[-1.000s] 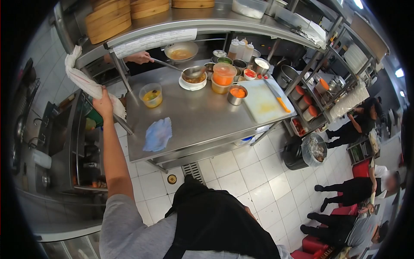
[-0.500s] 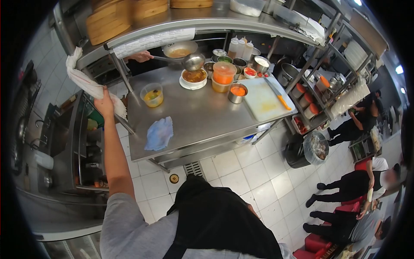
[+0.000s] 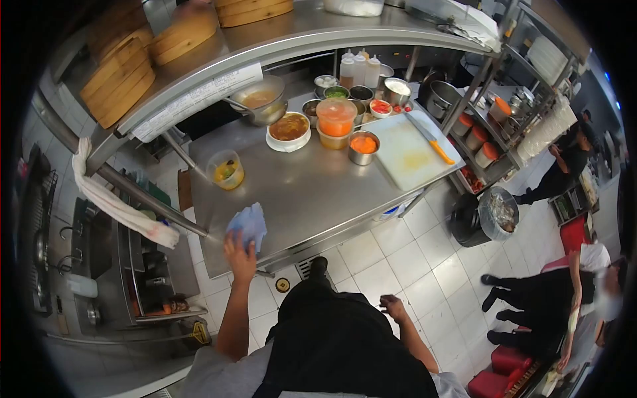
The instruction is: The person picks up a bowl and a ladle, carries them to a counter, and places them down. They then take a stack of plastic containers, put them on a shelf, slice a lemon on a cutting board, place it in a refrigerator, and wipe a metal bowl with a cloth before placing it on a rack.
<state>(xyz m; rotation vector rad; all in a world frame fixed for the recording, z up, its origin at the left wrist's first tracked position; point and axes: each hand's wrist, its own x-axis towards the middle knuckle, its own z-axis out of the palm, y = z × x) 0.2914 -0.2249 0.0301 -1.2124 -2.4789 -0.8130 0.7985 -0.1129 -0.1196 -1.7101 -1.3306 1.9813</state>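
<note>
My left hand (image 3: 240, 257) is at the near left corner of the steel table (image 3: 292, 205), fingers spread at the lower edge of a crumpled blue cloth (image 3: 248, 224). The fingertips overlap the cloth; its grip is not closed. My right hand (image 3: 394, 308) hangs beside the black apron, away from the table, with loosely bent fingers and nothing visible in them. Behind the cloth stands a clear plastic tub (image 3: 225, 171) with yellowish contents. Farther back, a white bowl of brown soup (image 3: 289, 127) sits on a plate.
On the table's right lies a white cutting board (image 3: 405, 156) with an orange-handled knife (image 3: 438, 150). Tubs, a metal cup of orange food (image 3: 363, 147) and squeeze bottles (image 3: 358, 69) stand nearby. A white towel (image 3: 113, 205) hangs at left. Co-workers (image 3: 557, 285) stand at right.
My left hand has let go of the hanging white towel and moved right and down to the blue cloth. My right hand has come into clear view. The ladle over the soup has moved left.
</note>
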